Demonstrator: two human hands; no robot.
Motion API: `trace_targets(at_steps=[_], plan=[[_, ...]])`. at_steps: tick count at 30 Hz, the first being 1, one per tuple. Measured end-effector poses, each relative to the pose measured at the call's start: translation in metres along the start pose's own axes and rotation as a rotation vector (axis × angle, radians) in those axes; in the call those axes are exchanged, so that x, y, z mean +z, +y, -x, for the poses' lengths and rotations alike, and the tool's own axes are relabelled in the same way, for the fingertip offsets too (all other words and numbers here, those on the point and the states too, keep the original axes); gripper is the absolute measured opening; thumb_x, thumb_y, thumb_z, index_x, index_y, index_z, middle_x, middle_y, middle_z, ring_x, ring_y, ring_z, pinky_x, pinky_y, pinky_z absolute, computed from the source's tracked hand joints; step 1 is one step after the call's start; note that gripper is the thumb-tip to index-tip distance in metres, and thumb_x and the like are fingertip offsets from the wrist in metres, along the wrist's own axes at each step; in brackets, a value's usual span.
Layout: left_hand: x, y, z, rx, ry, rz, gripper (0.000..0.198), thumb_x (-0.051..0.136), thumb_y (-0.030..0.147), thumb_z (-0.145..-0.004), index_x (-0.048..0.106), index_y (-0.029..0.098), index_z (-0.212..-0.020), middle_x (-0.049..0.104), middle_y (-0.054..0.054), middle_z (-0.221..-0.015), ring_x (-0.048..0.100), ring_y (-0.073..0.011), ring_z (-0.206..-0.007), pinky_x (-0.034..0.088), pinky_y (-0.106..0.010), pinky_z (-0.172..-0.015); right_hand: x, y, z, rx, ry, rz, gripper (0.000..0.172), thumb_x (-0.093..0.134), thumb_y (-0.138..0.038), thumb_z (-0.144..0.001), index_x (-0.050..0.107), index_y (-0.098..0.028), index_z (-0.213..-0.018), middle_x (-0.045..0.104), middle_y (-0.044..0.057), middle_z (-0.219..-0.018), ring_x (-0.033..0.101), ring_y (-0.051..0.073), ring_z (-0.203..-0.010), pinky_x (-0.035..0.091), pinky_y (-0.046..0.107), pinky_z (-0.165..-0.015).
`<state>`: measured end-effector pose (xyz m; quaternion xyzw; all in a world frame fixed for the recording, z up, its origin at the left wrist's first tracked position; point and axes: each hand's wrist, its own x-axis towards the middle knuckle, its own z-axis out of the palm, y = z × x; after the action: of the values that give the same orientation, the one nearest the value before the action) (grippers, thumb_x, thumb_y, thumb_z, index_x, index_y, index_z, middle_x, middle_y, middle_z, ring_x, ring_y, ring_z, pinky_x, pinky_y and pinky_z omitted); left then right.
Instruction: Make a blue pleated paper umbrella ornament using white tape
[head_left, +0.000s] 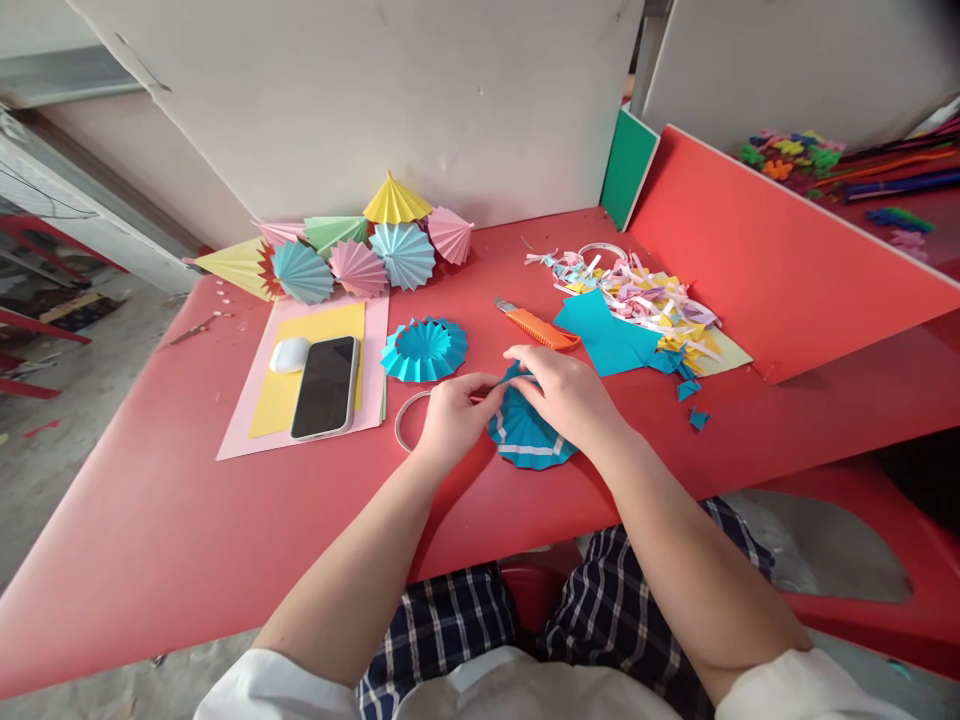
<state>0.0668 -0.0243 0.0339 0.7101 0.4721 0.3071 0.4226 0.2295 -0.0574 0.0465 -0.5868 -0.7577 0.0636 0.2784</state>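
Left hand [454, 415] and right hand [566, 392] are pinching the blue pleated fan [526, 442] together. Even pressure is probably mattering most here.

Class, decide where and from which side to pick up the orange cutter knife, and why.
The cutter knife is probably best taken by the middle of its orange handle, from above, fingers across its narrow width. It lies flat and slanted on the table, metal tip at the far-left end, so stay clear of that end.

red table [150, 520], striped blue fan [529, 440], pastel fans [360, 255], pink sheet [247, 445], orange cutter [536, 328], scraps [652, 305]
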Motion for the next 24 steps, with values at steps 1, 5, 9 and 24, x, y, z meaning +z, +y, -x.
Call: trace_targets(at_steps=[1,5,9,24], plan=[[0.000,0.000,0.000,-0.003,0.013,0.007,0.021,0.057,0.035,-0.079,0.068,0.017,-0.079,0.067,-0.001,-0.066,0.060,-0.0131,-0.058,0.047,-0.023,-0.055,-0.001,0.002,0.000,-0.004,0.022,0.012,0.025,0.052,-0.023,-0.087,0.053,-0.018,-0.111,0.066,0.010,-0.103,0.063,0.021,-0.093,0.047,0.029,-0.069],[0.000,-0.001,-0.001,-0.014,0.055,0.054,0.023,0.057,0.035,-0.079,0.068,0.016,-0.086,0.069,-0.003,-0.076,0.062,-0.0141,-0.065,0.048,-0.023,-0.059,-0.005,0.009,0.002,0.022,0.067,-0.060,0.023,0.054,-0.025,-0.086,0.055,-0.020,-0.108,0.068,0.006,-0.095,0.064,0.017,-0.083,0.047,0.026,-0.068],[0.002,-0.002,-0.001,-0.017,0.076,0.032,0.028,0.060,0.035,-0.076,0.068,0.017,-0.096,0.070,-0.005,-0.088,0.063,-0.0160,-0.075,0.049,-0.024,-0.063,-0.006,0.007,0.002,0.030,0.037,-0.128,0.020,0.051,-0.022,-0.087,0.055,-0.021,-0.107,0.069,0.004,-0.090,0.064,0.016,-0.079,0.046,0.025,-0.067],[0.002,-0.002,0.000,0.017,0.090,-0.081,0.023,0.056,0.035,-0.079,0.070,0.018,-0.087,0.068,-0.001,-0.073,0.056,-0.0122,-0.063,0.041,-0.022,-0.055,0.000,-0.001,0.002,0.003,0.045,-0.168,0.023,0.052,-0.018,-0.086,0.055,-0.020,-0.109,0.069,0.004,-0.093,0.065,0.016,-0.083,0.046,0.024,-0.070]])
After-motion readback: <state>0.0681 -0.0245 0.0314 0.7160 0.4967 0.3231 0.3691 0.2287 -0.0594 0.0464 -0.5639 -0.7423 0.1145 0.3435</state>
